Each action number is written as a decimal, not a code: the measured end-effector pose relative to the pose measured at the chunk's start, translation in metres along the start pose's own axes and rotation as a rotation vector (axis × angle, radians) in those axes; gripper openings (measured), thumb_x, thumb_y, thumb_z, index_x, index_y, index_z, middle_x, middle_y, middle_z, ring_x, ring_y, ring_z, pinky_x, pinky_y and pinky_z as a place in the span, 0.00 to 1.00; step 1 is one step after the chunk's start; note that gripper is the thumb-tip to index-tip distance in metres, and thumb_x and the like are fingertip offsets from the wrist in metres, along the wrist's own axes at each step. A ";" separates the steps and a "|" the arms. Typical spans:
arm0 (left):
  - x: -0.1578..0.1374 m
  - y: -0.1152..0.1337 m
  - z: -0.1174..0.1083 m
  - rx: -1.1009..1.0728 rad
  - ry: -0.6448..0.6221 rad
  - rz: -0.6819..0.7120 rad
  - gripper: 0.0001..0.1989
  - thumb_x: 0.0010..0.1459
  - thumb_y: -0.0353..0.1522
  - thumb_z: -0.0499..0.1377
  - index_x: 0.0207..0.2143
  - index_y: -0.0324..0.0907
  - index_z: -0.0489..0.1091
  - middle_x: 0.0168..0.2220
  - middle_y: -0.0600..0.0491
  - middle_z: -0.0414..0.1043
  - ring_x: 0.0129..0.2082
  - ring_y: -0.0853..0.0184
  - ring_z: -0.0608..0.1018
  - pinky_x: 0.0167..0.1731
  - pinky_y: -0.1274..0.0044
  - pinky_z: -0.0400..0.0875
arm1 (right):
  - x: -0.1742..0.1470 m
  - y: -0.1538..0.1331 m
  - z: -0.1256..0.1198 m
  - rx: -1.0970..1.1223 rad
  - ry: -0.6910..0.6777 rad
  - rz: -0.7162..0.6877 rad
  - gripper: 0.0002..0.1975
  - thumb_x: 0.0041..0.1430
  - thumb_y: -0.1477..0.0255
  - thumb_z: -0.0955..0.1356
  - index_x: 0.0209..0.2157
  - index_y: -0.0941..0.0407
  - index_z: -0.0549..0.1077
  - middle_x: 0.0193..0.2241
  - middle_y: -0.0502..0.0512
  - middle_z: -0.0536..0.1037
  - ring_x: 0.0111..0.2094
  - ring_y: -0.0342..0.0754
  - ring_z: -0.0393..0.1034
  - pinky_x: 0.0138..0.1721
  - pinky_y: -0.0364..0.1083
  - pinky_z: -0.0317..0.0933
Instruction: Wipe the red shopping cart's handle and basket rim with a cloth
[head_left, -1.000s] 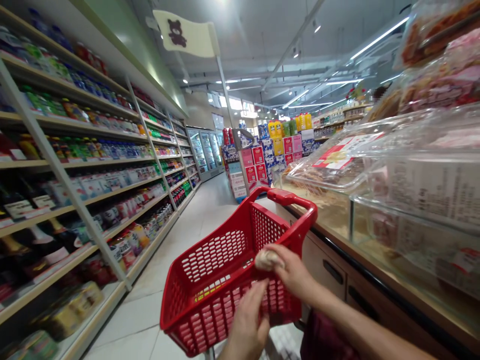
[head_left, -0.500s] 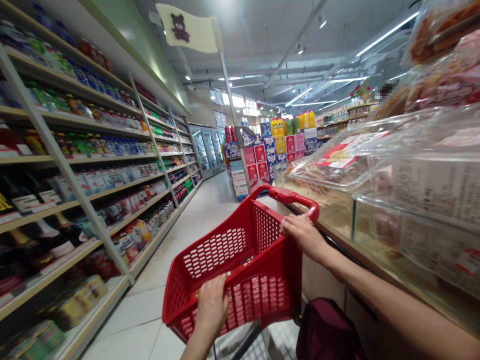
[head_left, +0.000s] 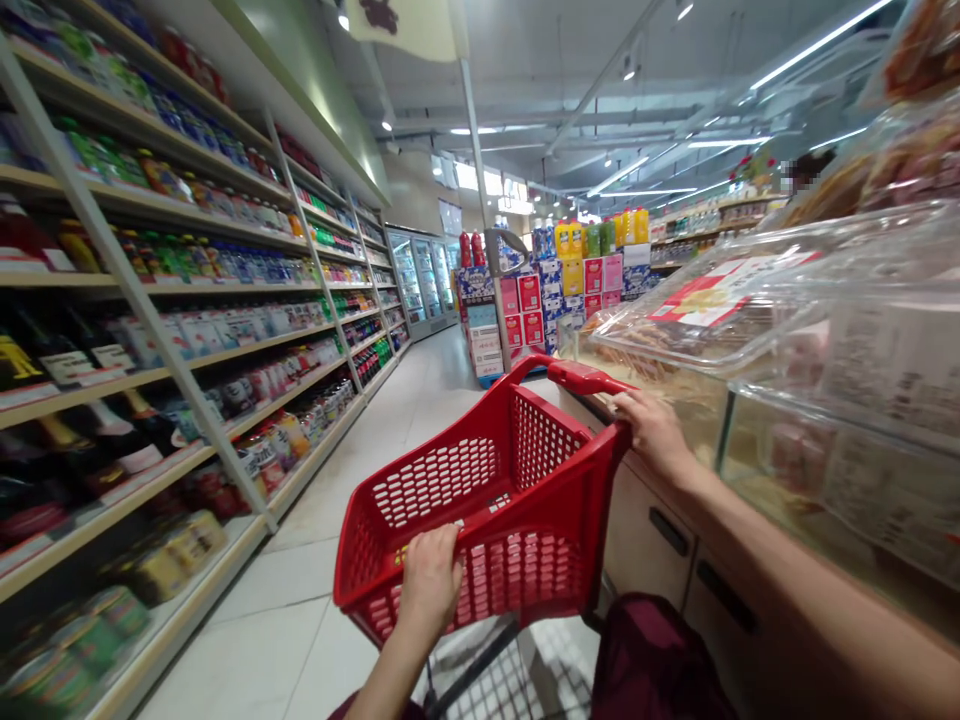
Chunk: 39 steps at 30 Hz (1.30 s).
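Between bottle-lined shelves [head_left: 247, 288] on the left and a glass-sided food counter [head_left: 637, 560] on the right, holding a red plastic shopping cart [head_left: 592, 510] just beside that counter. With the left hand [head_left: 431, 580], gripping its near side rim [head_left: 529, 505]; with the right hand [head_left: 652, 430], clasping the near end of its handle [head_left: 581, 378]. Straight ahead, past the cart, facing stacked cartons [head_left: 531, 330] topped with bottles [head_left: 570, 240] and, farther left, glass-door refrigerators [head_left: 424, 280].
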<state>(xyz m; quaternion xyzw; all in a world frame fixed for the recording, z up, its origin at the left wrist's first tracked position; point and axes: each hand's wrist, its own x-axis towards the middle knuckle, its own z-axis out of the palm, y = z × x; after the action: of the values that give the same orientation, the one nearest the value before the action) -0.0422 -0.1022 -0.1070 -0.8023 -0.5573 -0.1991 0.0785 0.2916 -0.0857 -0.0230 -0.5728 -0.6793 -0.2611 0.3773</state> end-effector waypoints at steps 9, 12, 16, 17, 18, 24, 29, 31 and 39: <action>0.000 0.000 0.001 -0.028 -0.018 0.002 0.18 0.49 0.25 0.50 0.44 0.41 0.64 0.43 0.49 0.69 0.43 0.64 0.69 0.45 0.70 0.59 | -0.020 -0.025 0.012 0.009 -0.085 -0.191 0.15 0.57 0.77 0.57 0.42 0.55 0.70 0.45 0.58 0.71 0.48 0.53 0.62 0.48 0.54 0.53; 0.001 0.002 0.000 -0.019 -0.029 -0.007 0.18 0.49 0.24 0.49 0.44 0.41 0.64 0.43 0.50 0.70 0.42 0.63 0.69 0.45 0.70 0.58 | -0.006 -0.002 0.002 -0.008 0.028 0.026 0.15 0.56 0.75 0.57 0.40 0.56 0.70 0.43 0.61 0.71 0.46 0.54 0.63 0.45 0.53 0.56; 0.003 0.005 -0.003 -0.028 -0.040 -0.021 0.18 0.48 0.23 0.48 0.43 0.40 0.64 0.42 0.50 0.70 0.43 0.64 0.69 0.46 0.71 0.57 | -0.024 -0.029 0.013 0.040 -0.048 -0.146 0.17 0.56 0.79 0.56 0.43 0.56 0.69 0.47 0.59 0.69 0.49 0.52 0.60 0.49 0.53 0.52; 0.003 0.005 -0.004 -0.034 -0.043 -0.020 0.18 0.49 0.23 0.49 0.43 0.41 0.64 0.43 0.50 0.70 0.43 0.64 0.69 0.46 0.71 0.58 | -0.030 -0.036 0.018 0.050 -0.084 -0.223 0.18 0.56 0.79 0.56 0.44 0.55 0.68 0.48 0.58 0.68 0.50 0.52 0.60 0.50 0.53 0.51; 0.003 0.005 -0.004 -0.038 -0.045 -0.018 0.18 0.49 0.23 0.49 0.43 0.41 0.64 0.43 0.50 0.70 0.43 0.64 0.69 0.46 0.71 0.58 | -0.033 -0.040 0.021 0.055 -0.107 -0.270 0.18 0.56 0.80 0.56 0.44 0.55 0.68 0.49 0.58 0.68 0.50 0.51 0.59 0.51 0.53 0.50; 0.003 0.005 -0.002 -0.028 -0.036 -0.026 0.17 0.48 0.23 0.49 0.42 0.40 0.64 0.41 0.49 0.70 0.42 0.63 0.70 0.45 0.71 0.58 | -0.007 0.000 0.011 -0.066 0.027 0.051 0.16 0.52 0.77 0.59 0.42 0.55 0.69 0.46 0.59 0.69 0.49 0.54 0.60 0.47 0.56 0.52; 0.005 0.005 -0.001 -0.038 -0.060 -0.030 0.18 0.48 0.23 0.48 0.42 0.39 0.65 0.41 0.49 0.70 0.42 0.64 0.70 0.45 0.71 0.58 | -0.007 0.008 0.005 -0.150 -0.095 -0.094 0.20 0.51 0.63 0.63 0.44 0.58 0.68 0.54 0.64 0.60 0.55 0.61 0.49 0.51 0.62 0.44; 0.006 0.003 -0.001 -0.038 -0.070 -0.028 0.18 0.48 0.23 0.48 0.42 0.40 0.65 0.41 0.49 0.70 0.42 0.64 0.70 0.45 0.71 0.58 | -0.006 0.021 0.004 -0.136 -0.131 -0.153 0.20 0.52 0.60 0.63 0.44 0.55 0.68 0.54 0.61 0.60 0.55 0.60 0.49 0.52 0.62 0.42; 0.009 0.003 -0.001 -0.030 -0.103 -0.052 0.17 0.47 0.22 0.49 0.41 0.40 0.65 0.40 0.51 0.71 0.42 0.65 0.70 0.46 0.72 0.56 | -0.009 0.011 0.015 0.019 -0.033 -0.148 0.17 0.58 0.72 0.57 0.46 0.56 0.67 0.47 0.59 0.69 0.49 0.52 0.61 0.49 0.55 0.54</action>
<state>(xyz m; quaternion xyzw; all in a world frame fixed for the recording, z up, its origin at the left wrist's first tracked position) -0.0370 -0.0957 -0.1020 -0.7978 -0.5781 -0.1678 0.0322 0.2997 -0.0771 -0.0395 -0.5216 -0.7283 -0.2724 0.3512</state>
